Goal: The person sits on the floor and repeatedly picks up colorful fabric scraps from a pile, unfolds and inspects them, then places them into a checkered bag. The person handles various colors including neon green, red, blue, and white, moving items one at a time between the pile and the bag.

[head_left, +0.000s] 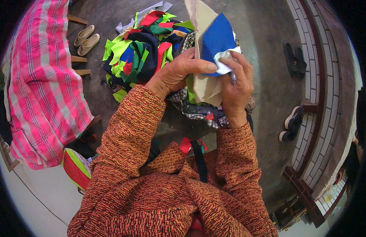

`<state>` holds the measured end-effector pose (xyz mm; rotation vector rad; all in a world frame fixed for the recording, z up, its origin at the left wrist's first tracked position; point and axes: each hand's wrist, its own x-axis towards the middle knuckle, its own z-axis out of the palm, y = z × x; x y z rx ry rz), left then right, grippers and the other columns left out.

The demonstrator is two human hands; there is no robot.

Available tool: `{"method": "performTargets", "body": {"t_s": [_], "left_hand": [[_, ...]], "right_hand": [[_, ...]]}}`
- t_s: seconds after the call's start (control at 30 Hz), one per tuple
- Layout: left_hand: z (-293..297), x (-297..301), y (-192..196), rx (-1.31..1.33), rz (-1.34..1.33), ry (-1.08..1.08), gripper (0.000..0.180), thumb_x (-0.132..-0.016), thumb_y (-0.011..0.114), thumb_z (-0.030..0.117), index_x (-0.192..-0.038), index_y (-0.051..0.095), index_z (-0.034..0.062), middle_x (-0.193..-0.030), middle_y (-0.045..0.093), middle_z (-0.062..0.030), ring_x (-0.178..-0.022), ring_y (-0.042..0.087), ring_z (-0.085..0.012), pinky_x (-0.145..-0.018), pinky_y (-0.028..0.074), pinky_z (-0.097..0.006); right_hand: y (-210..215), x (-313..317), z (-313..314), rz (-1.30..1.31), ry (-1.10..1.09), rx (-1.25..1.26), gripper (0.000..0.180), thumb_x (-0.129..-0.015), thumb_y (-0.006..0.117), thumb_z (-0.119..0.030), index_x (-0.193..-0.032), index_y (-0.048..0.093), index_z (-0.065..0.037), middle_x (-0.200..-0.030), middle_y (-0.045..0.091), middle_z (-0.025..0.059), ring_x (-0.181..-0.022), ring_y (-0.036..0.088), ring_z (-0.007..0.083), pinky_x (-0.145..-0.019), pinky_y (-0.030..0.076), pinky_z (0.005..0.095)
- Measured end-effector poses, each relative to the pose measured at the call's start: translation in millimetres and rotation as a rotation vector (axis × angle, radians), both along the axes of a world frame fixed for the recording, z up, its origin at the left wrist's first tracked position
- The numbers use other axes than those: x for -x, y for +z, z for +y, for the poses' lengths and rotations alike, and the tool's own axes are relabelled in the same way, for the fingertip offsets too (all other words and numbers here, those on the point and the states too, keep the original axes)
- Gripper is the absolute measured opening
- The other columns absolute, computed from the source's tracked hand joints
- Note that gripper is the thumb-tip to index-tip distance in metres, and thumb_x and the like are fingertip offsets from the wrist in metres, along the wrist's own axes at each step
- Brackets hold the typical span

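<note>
- Left hand [179,71] grips the left edge of a stiff beige cloth [208,89], its thumb pressing at the lower corner of a blue fabric piece [218,39] lying on it.
- Right hand [239,77] is curled, fingers pinching a small white scrap [226,61] against the lower right of the blue piece.
- Judging by the grip, the step in hand is setting the white scrap against the blue one; the next move would call for a firm left thumb while the right fingers flatten or shift the scrap.
- Counted in the hands: one blue piece, one white scrap; whether the beige is one layer or more, I cannot tell.
- Below the hands, near the coat [163,201], lie one black strip [199,162] and red scrap [186,145].
- Beyond, on the floor, one heap of offcuts [145,51] in lime, green, red, navy and grey, too tangled to count.
- Farther out: two beige slip-on shoes [88,44] at left, beside one pink checked cloth [48,83]; two black slippers [295,61] and two dark pale-soled shoes [294,118] at right.
</note>
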<state>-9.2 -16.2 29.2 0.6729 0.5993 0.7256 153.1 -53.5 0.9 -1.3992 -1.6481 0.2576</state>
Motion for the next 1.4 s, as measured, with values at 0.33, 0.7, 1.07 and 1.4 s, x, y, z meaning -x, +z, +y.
{"method": "performTargets", "body": {"t_s": [0.33,0.7,1.07,1.4], "left_hand": [[3,0,-2,0.189,-0.007,0.185,0.048,-0.081,0.053,0.021,-0.122,0.045,-0.0031,-0.112,0.057,-0.0155,-0.101,0.058,-0.0273,-0.091,0.045,-0.039],[11,8,-8,0.187,-0.124,0.348,0.043,-0.086,0.047,0.022,-0.121,0.046,-0.0031,-0.112,0.057,-0.0141,-0.101,0.057,-0.0253,-0.091,0.044,-0.037],[7,-9,-10,0.151,0.011,0.311,0.042,-0.087,0.046,0.023,-0.122,0.046,-0.0008,-0.112,0.057,-0.0134,-0.102,0.057,-0.0253,-0.091,0.044,-0.038],[2,-25,-20,0.116,-0.033,0.249,0.042,-0.086,0.056,0.031,-0.117,0.049,0.0047,-0.105,0.055,-0.0049,-0.095,0.053,-0.0142,-0.084,0.043,-0.028]], "right_hand": [[1,-14,4,1.1,-0.141,0.124,0.025,-0.09,0.054,-0.012,-0.112,0.056,0.0,-0.109,0.059,0.0071,-0.097,0.054,0.0141,-0.087,0.042,0.0278],[-2,-37,9,0.998,-0.28,-0.03,0.026,-0.088,0.051,-0.003,-0.114,0.047,-0.001,-0.111,0.054,0.0072,-0.103,0.051,0.0174,-0.094,0.037,0.0325],[9,-17,-1,0.34,-0.016,0.07,0.056,-0.071,0.073,-0.027,-0.115,0.047,-0.003,-0.118,0.048,0.0136,-0.111,0.046,0.0255,-0.093,0.036,0.0362],[-6,6,-9,0.45,0.254,0.359,0.044,-0.087,0.059,-0.027,-0.122,0.054,0.0,-0.125,0.051,0.0133,-0.12,0.044,0.0274,-0.1,0.033,0.0358]]}}
